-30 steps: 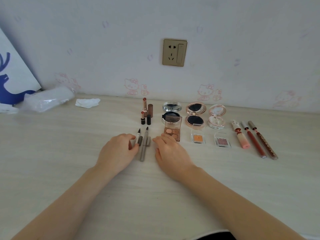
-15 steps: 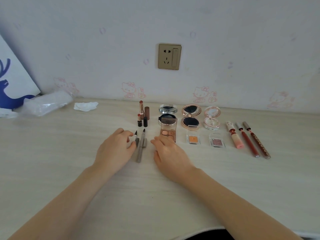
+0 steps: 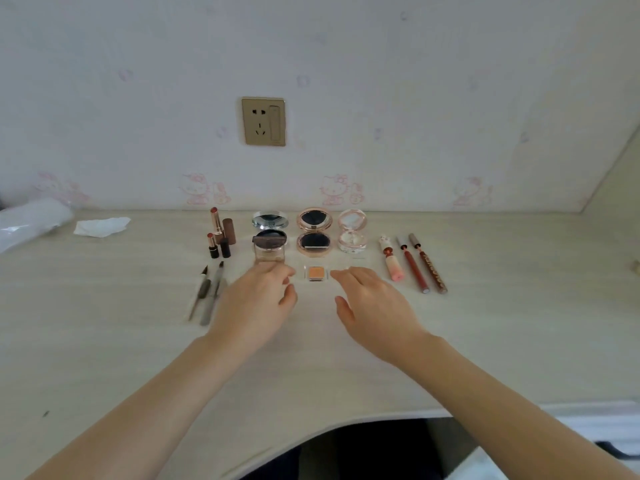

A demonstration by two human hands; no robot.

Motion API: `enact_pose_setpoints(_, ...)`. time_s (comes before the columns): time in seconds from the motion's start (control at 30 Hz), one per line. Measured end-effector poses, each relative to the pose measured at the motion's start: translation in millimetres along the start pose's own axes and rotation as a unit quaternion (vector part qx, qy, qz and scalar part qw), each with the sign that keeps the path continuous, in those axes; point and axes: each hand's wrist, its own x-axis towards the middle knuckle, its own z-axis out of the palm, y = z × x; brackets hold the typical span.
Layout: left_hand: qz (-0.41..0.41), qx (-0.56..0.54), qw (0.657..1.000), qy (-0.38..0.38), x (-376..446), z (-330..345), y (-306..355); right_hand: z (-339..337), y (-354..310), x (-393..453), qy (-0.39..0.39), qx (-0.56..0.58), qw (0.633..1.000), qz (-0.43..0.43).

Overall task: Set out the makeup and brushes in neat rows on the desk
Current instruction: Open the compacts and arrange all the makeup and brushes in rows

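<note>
Three compacts (image 3: pixel 314 231), wall socket (image 3: pixel 264 121), crumpled tissue (image 3: pixel 101 226)

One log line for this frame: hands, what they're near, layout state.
left hand: open, over eyeshadow palette | right hand: open, beside orange eyeshadow pan | holding: nothing | layout: compacts behind, pencils left, lip tubes right

Left hand (image 3: pixel 254 299) hides eyeshadow palette (image 3: pixel 269 251) front; pencils (image 3: pixel 207 292) blurred.
</note>
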Motion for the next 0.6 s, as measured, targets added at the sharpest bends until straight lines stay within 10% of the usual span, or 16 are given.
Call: enact_pose_setpoints(0.6, 0.259, -0.118, 0.953, -0.100, 3.8, 133.8, 228.5, -72.7, 199.1, -178.0, 0.016, -0.071, 0.967, 0.242)
